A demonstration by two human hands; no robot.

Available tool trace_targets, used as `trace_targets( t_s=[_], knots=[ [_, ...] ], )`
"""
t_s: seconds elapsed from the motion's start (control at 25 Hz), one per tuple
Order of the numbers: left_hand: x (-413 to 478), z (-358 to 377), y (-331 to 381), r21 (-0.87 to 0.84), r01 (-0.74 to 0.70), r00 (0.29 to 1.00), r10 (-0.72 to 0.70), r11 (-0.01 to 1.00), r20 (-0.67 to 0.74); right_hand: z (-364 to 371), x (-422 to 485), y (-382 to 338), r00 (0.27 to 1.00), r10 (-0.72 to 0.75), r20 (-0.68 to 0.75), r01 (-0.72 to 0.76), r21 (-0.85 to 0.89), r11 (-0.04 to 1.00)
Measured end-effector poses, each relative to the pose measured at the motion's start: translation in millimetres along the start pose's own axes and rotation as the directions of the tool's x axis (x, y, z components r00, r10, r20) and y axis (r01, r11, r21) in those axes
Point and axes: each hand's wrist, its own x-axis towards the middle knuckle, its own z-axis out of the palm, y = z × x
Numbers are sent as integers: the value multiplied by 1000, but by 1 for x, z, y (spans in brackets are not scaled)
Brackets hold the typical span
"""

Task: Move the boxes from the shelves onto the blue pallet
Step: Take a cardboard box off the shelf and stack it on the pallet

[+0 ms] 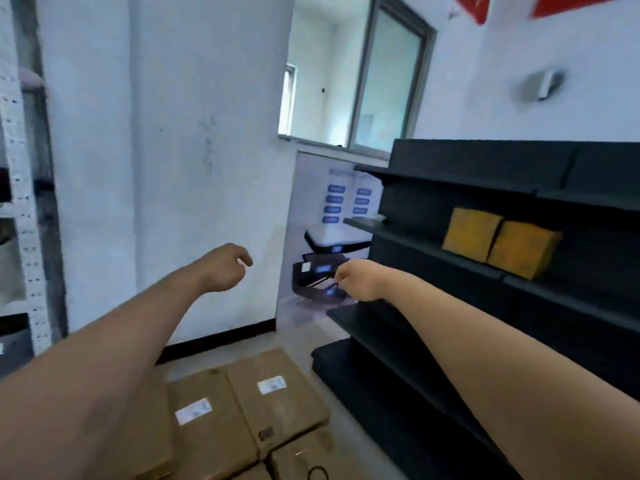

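Observation:
Two brown cardboard boxes (498, 242) stand side by side on a middle shelf of the black shelving unit (450, 327) at the right. Several flat cardboard boxes (249, 407) with white labels lie stacked low in front of me; the pallet under them is hidden. Both arms reach forward at chest height. My left hand (225, 268) hangs in the air before the white wall, fingers loosely curled, holding nothing. My right hand (356, 280) is also loosely curled and holds nothing, left of the shelf's end and well short of the two boxes.
A white perforated rack (24, 202) runs up the left edge. A display board with a printed poster (329, 230) leans against the wall beyond the shelving. A window (356, 74) is above it. Bare floor lies between the stacked boxes and the shelving base.

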Motion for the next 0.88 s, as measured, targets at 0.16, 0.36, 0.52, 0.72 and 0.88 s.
trace_targets(
  t_s=[0.16, 0.36, 0.52, 0.72, 0.88],
  knots=[
    [9, 59, 186, 40, -253, 966, 250, 967, 64, -89, -93, 136, 991, 110, -79, -116, -74, 990],
    [1, 175, 380, 54, -449, 890, 441, 892, 111, -143, -205, 346, 955, 256, -150, -270, -82, 959],
    [26, 247, 467, 28, -460, 886, 457, 887, 82, -176, -254, 479, 917, 344, -203, -349, 14, 937],
    [87, 322, 529, 88, -421, 905, 411, 903, 112, -187, -221, 596, 891, 380, -248, -373, 74, 925],
    [168, 392, 541, 18, -373, 927, 372, 928, 45, -166, -148, 665, 908, 377, -185, -374, 52, 926]
  ],
)
